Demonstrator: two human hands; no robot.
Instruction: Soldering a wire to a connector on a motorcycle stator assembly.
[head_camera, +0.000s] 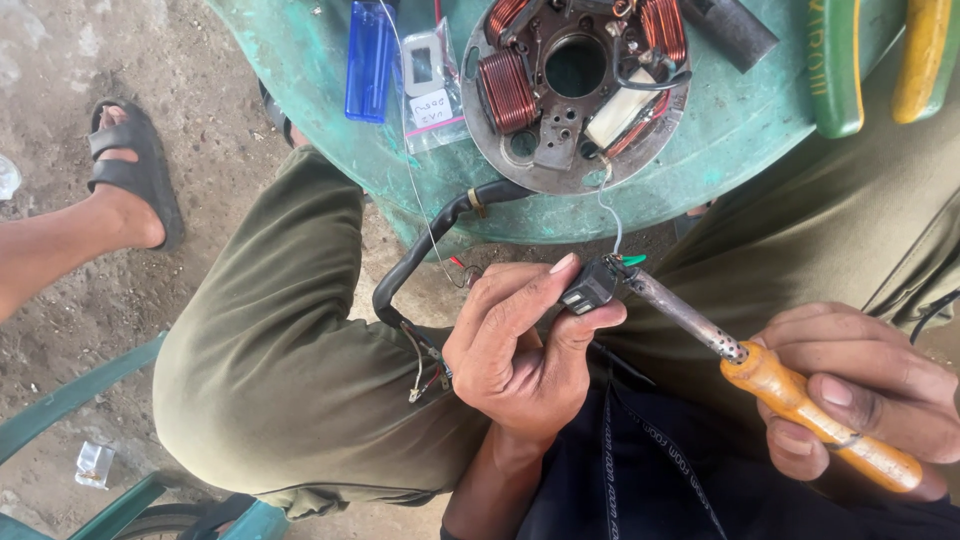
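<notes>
Left hand (520, 345) pinching small black connector (590, 290) between thumb and forefinger, over the lap, just below green stool (740, 130) edge. Right hand (860, 400) closed around orange-handled soldering iron (770, 380), tip touching connector. Stator plate (575, 85) with copper coils on stool, thin wire running down to connector.

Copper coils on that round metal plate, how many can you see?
3 copper coils on the round plate: one at its left side, one at top left, one at top right. The frame's top edge may hide more.
</notes>
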